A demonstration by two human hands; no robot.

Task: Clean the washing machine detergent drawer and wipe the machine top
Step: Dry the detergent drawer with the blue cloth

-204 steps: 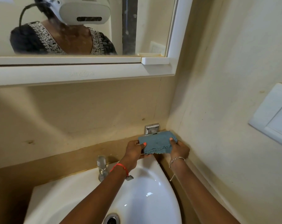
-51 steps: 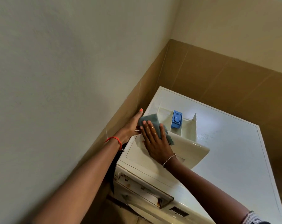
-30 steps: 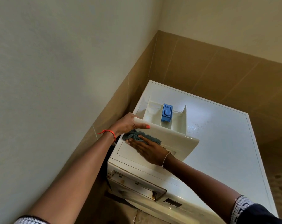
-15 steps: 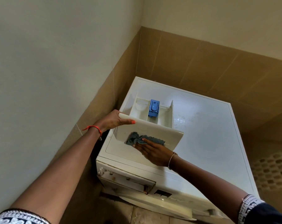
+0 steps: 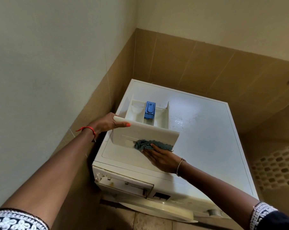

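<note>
Left hand (image 5: 107,123) grips the top corner of a white plastic detergent drawer (image 5: 145,131) resting on the white washing machine top (image 5: 206,138), thumb curled over its edge. Right hand (image 5: 162,157) presses a crumpled grey-blue cloth (image 5: 143,145) under straight fingers against the drawer's front panel.

No legible text, brand, numbers or signs. The drawer (image 5: 145,131) front is plain white. The blue insert (image 5: 150,110) has moulded marks, too small to read. The machine (image 5: 206,138) front panel shows nothing readable.
</note>
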